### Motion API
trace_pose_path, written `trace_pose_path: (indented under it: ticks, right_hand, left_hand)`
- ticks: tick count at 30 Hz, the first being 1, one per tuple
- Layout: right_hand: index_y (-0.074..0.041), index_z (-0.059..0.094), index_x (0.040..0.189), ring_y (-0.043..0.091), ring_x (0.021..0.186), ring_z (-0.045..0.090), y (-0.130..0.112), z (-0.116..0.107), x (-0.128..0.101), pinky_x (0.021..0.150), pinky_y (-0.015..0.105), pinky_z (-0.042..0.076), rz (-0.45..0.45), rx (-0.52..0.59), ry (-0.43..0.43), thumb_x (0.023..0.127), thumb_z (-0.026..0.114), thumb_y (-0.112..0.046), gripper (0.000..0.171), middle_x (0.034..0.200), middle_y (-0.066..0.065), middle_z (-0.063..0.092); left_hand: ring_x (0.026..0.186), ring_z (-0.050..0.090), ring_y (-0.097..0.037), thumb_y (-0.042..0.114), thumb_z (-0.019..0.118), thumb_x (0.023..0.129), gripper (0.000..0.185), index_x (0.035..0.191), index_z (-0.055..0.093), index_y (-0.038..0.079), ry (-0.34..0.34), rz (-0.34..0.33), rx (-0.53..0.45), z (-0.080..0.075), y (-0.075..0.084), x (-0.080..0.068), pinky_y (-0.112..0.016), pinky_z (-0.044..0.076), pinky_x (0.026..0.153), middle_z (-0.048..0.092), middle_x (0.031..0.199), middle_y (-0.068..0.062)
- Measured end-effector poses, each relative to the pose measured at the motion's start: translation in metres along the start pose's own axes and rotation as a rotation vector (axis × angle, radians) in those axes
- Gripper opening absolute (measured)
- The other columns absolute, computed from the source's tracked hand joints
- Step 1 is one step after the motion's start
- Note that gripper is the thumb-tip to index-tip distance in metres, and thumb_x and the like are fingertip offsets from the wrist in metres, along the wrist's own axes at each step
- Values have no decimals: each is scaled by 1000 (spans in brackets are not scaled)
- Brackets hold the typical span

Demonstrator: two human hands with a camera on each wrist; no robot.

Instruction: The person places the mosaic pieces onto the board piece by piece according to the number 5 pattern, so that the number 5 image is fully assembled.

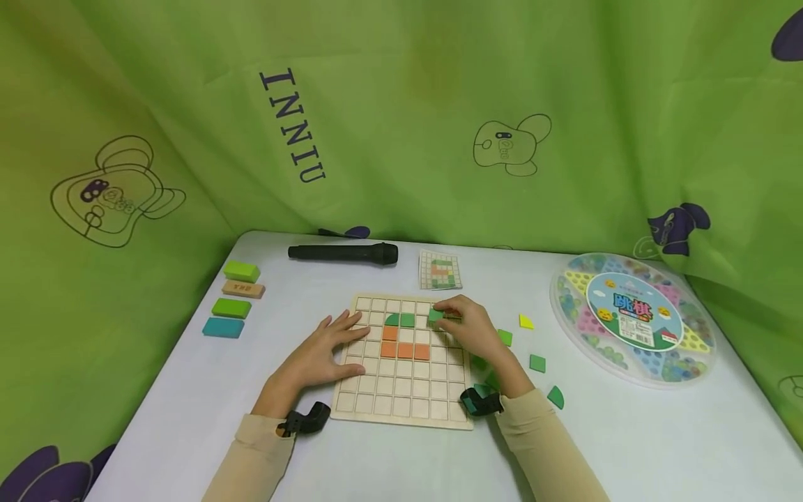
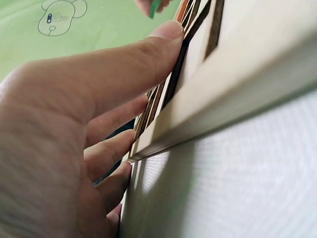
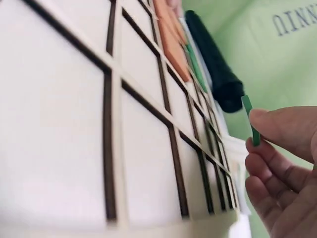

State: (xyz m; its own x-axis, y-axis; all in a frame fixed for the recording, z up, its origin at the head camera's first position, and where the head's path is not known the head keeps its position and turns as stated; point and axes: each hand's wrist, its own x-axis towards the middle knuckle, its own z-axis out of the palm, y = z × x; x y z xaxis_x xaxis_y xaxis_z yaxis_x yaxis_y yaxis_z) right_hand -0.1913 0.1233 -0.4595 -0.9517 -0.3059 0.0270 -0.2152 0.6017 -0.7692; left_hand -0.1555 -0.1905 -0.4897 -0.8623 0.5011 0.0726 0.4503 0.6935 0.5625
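Note:
A wooden grid board (image 1: 401, 411) lies on the white table. Several orange tiles (image 1: 405, 351) sit in its cells, with a green quarter-round tile (image 1: 392, 319) and a green square tile (image 1: 407, 320) above them. My left hand (image 1: 314, 357) rests along the board's left edge, fingers spread and thumb on the rim, as the left wrist view also shows. Between thumb and fingers, my right hand (image 1: 472, 329) pinches another green square tile (image 3: 251, 121) over the upper right of the grid. In the right wrist view this tile is seen edge-on, raised off the board.
Loose green tiles (image 1: 537, 363) and a yellow piece (image 1: 525, 321) lie right of the board, some partly behind my right forearm. Behind it are a pattern card (image 1: 440, 270) and black microphone (image 1: 341, 254). Blocks (image 1: 231, 307) stand left; a round Chinese checkers box (image 1: 633, 314) lies right.

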Motion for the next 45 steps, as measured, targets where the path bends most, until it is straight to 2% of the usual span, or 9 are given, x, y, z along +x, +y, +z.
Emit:
trace_pose_path:
  ticks: [5, 12, 15, 20, 26, 31, 36, 40, 45]
  right_hand:
    - [-7, 67, 114, 25, 105, 61, -3, 10, 9, 87, 37, 54, -29, -68, -68, 89, 66, -12, 26, 113, 8, 62]
    - [-7, 70, 109, 20, 94, 59, -4, 17, 17, 81, 35, 53, -84, -185, -80, 87, 68, -11, 23, 103, 6, 61]
    - [-8, 70, 110, 20, 95, 58, -5, 18, 19, 82, 35, 53, -77, -194, -95, 86, 70, -13, 25, 104, 5, 60]
    - [-8, 65, 120, 23, 105, 60, -7, 13, 14, 88, 39, 53, -39, -141, -118, 86, 70, -17, 35, 112, 6, 61]
    - [-7, 60, 127, 28, 114, 59, 1, -6, -11, 95, 45, 50, -3, -62, -14, 88, 68, -18, 42, 124, 9, 60]
    - [-6, 58, 128, 31, 113, 57, 18, -29, -36, 96, 48, 49, 23, -45, 66, 88, 68, -18, 44, 125, 12, 60]
    - [-5, 58, 128, 34, 114, 57, 41, -49, -59, 96, 49, 48, 108, -38, 128, 87, 69, -19, 44, 126, 15, 60]
    - [-4, 55, 130, 37, 114, 57, 54, -60, -74, 90, 46, 52, 204, -15, 143, 88, 67, -18, 46, 129, 19, 57]
    - [-2, 57, 128, 37, 114, 57, 64, -60, -74, 91, 45, 51, 205, -47, 151, 88, 67, -14, 43, 127, 20, 57]
  left_hand:
    - [144, 22, -31, 54, 73, 74, 75, 137, 53, 17, -12, 1, -14, 1, 1, 1, -55, 12, 118, 33, 153, -7]
    - [145, 21, -29, 55, 73, 74, 76, 137, 52, 18, -11, -7, 1, 1, 0, 2, -55, 12, 118, 31, 154, -5]
    - [145, 21, -30, 55, 73, 74, 76, 137, 52, 18, -3, -8, 1, 1, 0, 1, -55, 12, 118, 32, 154, -5]
    - [144, 22, -31, 55, 72, 74, 75, 136, 54, 17, -4, -5, -10, 2, 0, -1, -56, 12, 118, 33, 153, -7]
    - [144, 22, -31, 54, 72, 75, 75, 137, 53, 17, -5, 3, 7, 3, 0, -2, -55, 12, 118, 33, 153, -7]
    - [144, 23, -30, 54, 73, 74, 75, 137, 53, 18, 2, 10, 21, 2, -1, 0, -54, 13, 118, 34, 153, -6]
    - [143, 25, -32, 53, 73, 74, 75, 136, 54, 16, 0, 27, 18, 1, 0, 1, -56, 14, 117, 35, 152, -8]
    - [143, 25, -32, 53, 73, 74, 75, 136, 54, 16, -9, 21, 21, 1, 2, 2, -56, 13, 117, 35, 152, -8]
    - [143, 24, -32, 54, 72, 75, 75, 136, 54, 16, -6, 9, 20, 0, 3, 2, -56, 13, 117, 34, 153, -8]
